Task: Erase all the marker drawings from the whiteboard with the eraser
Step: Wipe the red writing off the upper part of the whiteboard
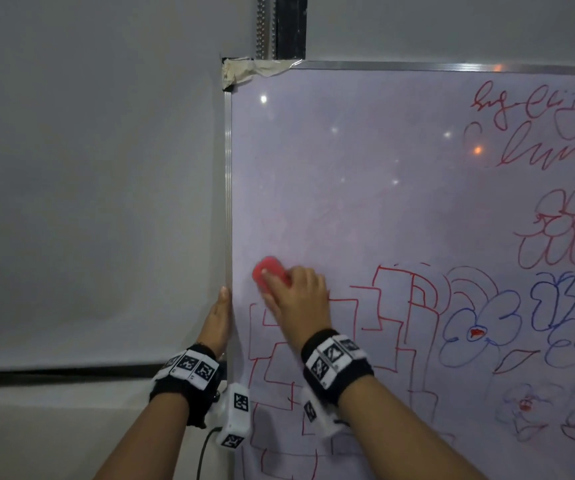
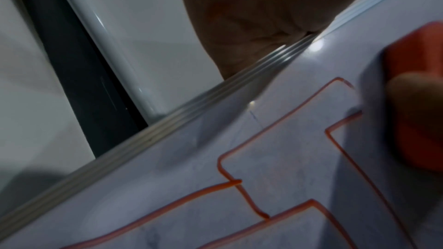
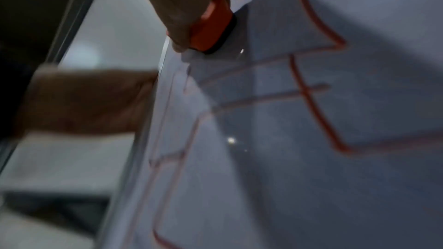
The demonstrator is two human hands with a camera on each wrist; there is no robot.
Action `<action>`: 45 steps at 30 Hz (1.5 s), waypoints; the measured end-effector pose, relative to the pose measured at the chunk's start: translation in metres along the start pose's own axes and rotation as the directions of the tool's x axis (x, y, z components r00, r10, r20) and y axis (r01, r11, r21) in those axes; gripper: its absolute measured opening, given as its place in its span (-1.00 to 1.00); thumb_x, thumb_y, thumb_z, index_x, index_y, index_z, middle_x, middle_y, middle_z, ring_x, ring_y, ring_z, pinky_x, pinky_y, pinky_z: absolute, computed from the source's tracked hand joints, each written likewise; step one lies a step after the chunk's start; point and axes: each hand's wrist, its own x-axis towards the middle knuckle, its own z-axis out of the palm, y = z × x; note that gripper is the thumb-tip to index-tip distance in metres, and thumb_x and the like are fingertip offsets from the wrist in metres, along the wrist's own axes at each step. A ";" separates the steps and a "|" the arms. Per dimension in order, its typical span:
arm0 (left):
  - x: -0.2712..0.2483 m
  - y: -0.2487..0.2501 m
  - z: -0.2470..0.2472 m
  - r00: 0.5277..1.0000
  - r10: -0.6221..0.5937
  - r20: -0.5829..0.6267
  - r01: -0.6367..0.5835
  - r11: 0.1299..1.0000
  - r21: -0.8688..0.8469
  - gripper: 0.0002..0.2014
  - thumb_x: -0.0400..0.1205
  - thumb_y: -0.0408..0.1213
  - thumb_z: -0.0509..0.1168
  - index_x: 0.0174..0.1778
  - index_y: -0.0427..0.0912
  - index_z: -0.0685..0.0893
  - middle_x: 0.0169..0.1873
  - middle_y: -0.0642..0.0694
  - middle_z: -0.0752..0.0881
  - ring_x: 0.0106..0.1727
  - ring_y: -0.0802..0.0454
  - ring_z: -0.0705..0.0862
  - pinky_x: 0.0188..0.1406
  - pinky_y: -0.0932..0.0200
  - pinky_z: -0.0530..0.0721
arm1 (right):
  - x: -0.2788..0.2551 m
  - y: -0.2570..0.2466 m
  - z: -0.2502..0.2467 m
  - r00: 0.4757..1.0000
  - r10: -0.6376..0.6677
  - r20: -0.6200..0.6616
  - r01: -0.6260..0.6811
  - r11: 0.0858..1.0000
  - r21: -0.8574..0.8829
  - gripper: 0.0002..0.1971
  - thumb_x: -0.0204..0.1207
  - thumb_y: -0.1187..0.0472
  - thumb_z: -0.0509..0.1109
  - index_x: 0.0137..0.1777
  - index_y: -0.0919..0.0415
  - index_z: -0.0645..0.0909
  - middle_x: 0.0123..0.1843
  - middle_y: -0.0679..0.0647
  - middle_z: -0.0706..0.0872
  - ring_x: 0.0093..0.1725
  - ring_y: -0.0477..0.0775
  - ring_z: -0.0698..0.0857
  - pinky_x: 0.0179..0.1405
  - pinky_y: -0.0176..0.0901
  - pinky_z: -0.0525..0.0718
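A: Where is the rounded red plastic eraser (image 1: 268, 271)?
B: Flat on the metal-framed whiteboard (image 1: 348, 174), near its left edge, above the angular red marker lines (image 1: 348, 303). The right hand (image 1: 298, 299) grips it, fingers curled over its back.
A: And the left hand (image 1: 217, 318)?
B: Fingers straight, resting against the frame's left edge.
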 end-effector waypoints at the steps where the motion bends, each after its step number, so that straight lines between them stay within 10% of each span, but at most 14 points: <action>1: 0.001 -0.001 0.000 1.000 0.002 0.011 -0.002 1.000 0.003 -0.22 0.60 0.30 -0.21 0.52 -0.23 0.37 0.49 -0.21 0.42 0.50 -0.05 0.38 0.53 0.02 0.28 | -0.014 -0.004 0.004 0.994 -0.078 0.070 0.080 0.997 -0.018 -0.45 0.25 -0.04 0.59 0.17 0.00 0.43 -0.25 0.10 0.60 -0.31 0.11 0.57 -0.29 -0.10 0.59; 6: -0.002 0.003 0.005 0.999 0.007 -0.034 -0.006 1.000 0.026 -0.45 0.74 -0.03 -0.23 0.48 -0.28 0.40 0.44 -0.23 0.46 0.48 -0.04 0.39 0.31 0.29 0.25 | -0.009 0.068 -0.022 0.984 0.161 -0.079 -0.167 0.984 -0.068 -0.64 0.41 -0.08 0.23 0.15 0.06 0.45 -0.24 0.21 0.58 -0.29 0.22 0.58 -0.31 0.00 0.57; 12: -0.002 0.003 0.011 0.997 0.025 -0.070 -0.024 1.000 0.016 -0.46 0.75 -0.07 -0.22 0.48 -0.31 0.39 0.44 -0.25 0.46 0.50 -0.07 0.36 0.26 0.34 0.24 | -0.029 0.106 -0.044 0.707 0.666 -0.236 -0.662 0.742 0.110 -0.56 0.49 0.05 0.40 0.27 0.28 0.49 -0.06 0.41 0.53 -0.11 0.41 0.55 -0.19 0.28 0.64; 16: -0.001 0.002 0.007 0.998 0.024 -0.062 -0.022 0.999 0.034 -0.45 0.75 -0.06 -0.23 0.40 -0.32 0.48 0.36 -0.31 0.53 0.38 -0.08 0.46 0.28 0.20 0.35 | -0.025 0.022 -0.012 0.956 0.291 -0.043 -0.291 0.957 0.014 -0.54 0.35 -0.04 0.47 0.17 0.07 0.41 -0.24 0.21 0.59 -0.32 0.21 0.57 -0.37 0.00 0.64; 20: 0.000 0.001 0.007 0.997 0.034 -0.069 -0.028 0.996 0.087 -0.43 0.74 -0.03 -0.23 0.40 -0.32 0.49 0.38 -0.35 0.51 0.44 -0.18 0.44 0.39 0.07 0.33 | -0.035 0.026 -0.015 0.985 0.159 0.064 -0.159 0.987 -0.007 -0.49 0.25 -0.08 0.52 0.16 -0.01 0.46 -0.26 0.11 0.61 -0.33 0.12 0.57 -0.33 -0.08 0.61; 22: -0.002 0.001 0.008 0.997 0.021 -0.075 -0.015 0.997 0.080 -0.44 0.74 -0.04 -0.22 0.41 -0.33 0.47 0.38 -0.35 0.50 0.45 -0.20 0.42 0.37 0.08 0.33 | -0.044 0.076 -0.033 0.925 0.380 0.033 -0.380 0.925 -0.006 -0.63 0.37 -0.09 0.40 0.12 0.04 0.56 -0.21 0.13 0.59 -0.27 0.14 0.54 -0.24 -0.02 0.65; 28: -0.002 0.000 0.012 0.995 0.015 -0.098 -0.011 0.999 0.048 -0.43 0.74 -0.04 -0.23 0.44 -0.33 0.43 0.41 -0.34 0.47 0.47 -0.18 0.40 0.34 0.16 0.30 | -0.069 0.172 -0.076 0.494 0.846 -0.201 -0.838 0.525 0.151 -0.52 0.55 0.07 0.36 0.38 0.31 0.44 0.20 0.42 0.46 0.17 0.40 0.48 0.09 0.33 0.57; 29: -0.002 0.000 0.013 0.995 0.016 -0.103 -0.011 0.999 0.049 -0.43 0.74 -0.03 -0.23 0.45 -0.33 0.42 0.43 -0.33 0.46 0.48 -0.17 0.38 0.37 0.16 0.28 | -0.064 0.160 -0.068 0.511 0.833 -0.214 -0.824 0.545 0.154 -0.53 0.55 0.06 0.36 0.36 0.31 0.45 0.16 0.43 0.48 0.13 0.42 0.50 0.02 0.36 0.60; 33: -0.004 0.004 0.012 0.994 0.008 -0.106 -0.003 0.999 0.047 -0.44 0.75 -0.04 -0.22 0.47 -0.33 0.39 0.46 -0.30 0.42 0.51 -0.12 0.35 0.42 0.16 0.25 | -0.039 0.059 -0.021 0.872 0.480 -0.095 -0.479 0.877 0.036 -0.62 0.45 -0.06 0.27 0.18 0.12 0.42 -0.19 0.27 0.58 -0.29 0.29 0.58 -0.40 0.07 0.65; 35: -0.006 0.006 0.012 0.994 0.004 -0.107 0.002 0.998 0.058 -0.45 0.75 -0.05 -0.22 0.48 -0.32 0.38 0.46 -0.27 0.42 0.52 -0.10 0.34 0.42 0.20 0.23 | -0.029 0.015 -0.009 0.943 0.334 -0.002 -0.334 0.942 0.018 -0.58 0.38 -0.04 0.42 0.16 0.06 0.40 -0.25 0.20 0.59 -0.35 0.19 0.58 -0.42 -0.02 0.60; 41: -0.012 0.013 0.011 0.996 -0.010 -0.088 0.016 0.998 0.067 -0.46 0.76 -0.07 -0.22 0.47 -0.32 0.40 0.45 -0.27 0.44 0.51 -0.07 0.35 0.27 0.35 0.22 | -0.043 0.049 -0.025 0.957 0.288 0.034 -0.288 0.958 -0.007 -0.57 0.38 -0.04 0.42 0.18 0.05 0.40 -0.20 0.22 0.60 -0.28 0.20 0.57 -0.29 -0.01 0.60; 45: -0.011 0.013 0.011 0.995 -0.028 -0.097 0.031 0.999 0.035 -0.45 0.75 -0.03 -0.21 0.46 -0.31 0.42 0.45 -0.26 0.45 0.50 -0.08 0.37 0.32 0.29 0.25 | -0.085 0.124 -0.058 0.756 0.651 -0.060 -0.648 0.759 0.069 -0.52 0.48 0.00 0.36 0.30 0.26 0.46 0.06 0.36 0.53 0.01 0.31 0.53 -0.04 0.19 0.61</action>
